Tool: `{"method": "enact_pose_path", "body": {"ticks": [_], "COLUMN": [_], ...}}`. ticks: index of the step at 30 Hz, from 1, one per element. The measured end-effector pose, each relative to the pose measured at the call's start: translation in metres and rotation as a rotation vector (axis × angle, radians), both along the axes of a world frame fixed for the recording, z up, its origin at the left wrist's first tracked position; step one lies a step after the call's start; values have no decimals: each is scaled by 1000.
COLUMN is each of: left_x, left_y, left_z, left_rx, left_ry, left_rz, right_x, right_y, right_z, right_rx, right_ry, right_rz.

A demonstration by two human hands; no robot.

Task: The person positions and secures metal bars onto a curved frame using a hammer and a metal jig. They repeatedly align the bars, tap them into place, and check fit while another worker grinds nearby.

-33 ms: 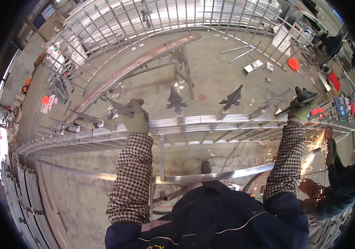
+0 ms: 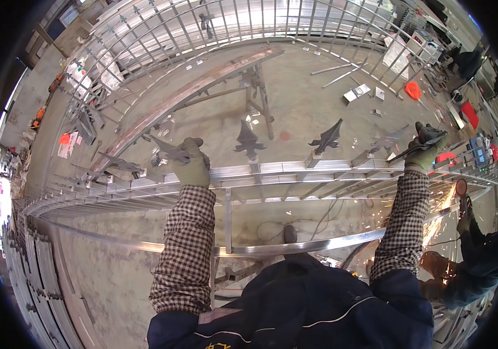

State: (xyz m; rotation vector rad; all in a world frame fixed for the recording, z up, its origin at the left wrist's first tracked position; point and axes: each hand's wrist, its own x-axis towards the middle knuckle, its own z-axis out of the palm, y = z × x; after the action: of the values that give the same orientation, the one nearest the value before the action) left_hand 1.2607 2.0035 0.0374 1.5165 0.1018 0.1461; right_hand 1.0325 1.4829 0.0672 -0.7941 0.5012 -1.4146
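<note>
My gloved left hand point(image 2: 192, 164) is closed round a dark spear-shaped finial point(image 2: 167, 150) on the top rail of a silver metal fence panel point(image 2: 287, 168). Farther right along the same rail, my gloved right hand point(image 2: 426, 152) grips another dark finial point(image 2: 433, 137); its base is partly hidden by the glove. Between the hands, two spear finials, one upright point(image 2: 248, 141) and one tilted point(image 2: 326, 137), stand on the bar ends. A post end point(image 2: 362, 156) has a blurred, faint finial shape near it. The panel's lower rail point(image 2: 319, 243) curves close to my body.
At the right a co-worker point(image 2: 482, 262) works a grinder point(image 2: 462, 187) on the panel, throwing sparks point(image 2: 434, 228). Beyond the panel a long rusty beam point(image 2: 202, 75) rests on a stand. A second barred fence point(image 2: 226, 35) rises behind. Cables point(image 2: 324, 218) lie on the floor.
</note>
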Motion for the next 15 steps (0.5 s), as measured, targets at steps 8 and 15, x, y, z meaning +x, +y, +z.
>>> {"method": "enact_pose_path", "body": {"ticks": [8,15], "left_x": [-1,-2], "left_y": [1,0], "left_z": [0,3], "left_rx": [5,-1], "left_ry": [-29,-32], "left_rz": [-14,-18], "right_x": [-1,-4], "right_y": [9,5], "right_z": [4,1], "right_rx": [29,31], "right_ry": [105,116], "right_rz": [20,39]}}
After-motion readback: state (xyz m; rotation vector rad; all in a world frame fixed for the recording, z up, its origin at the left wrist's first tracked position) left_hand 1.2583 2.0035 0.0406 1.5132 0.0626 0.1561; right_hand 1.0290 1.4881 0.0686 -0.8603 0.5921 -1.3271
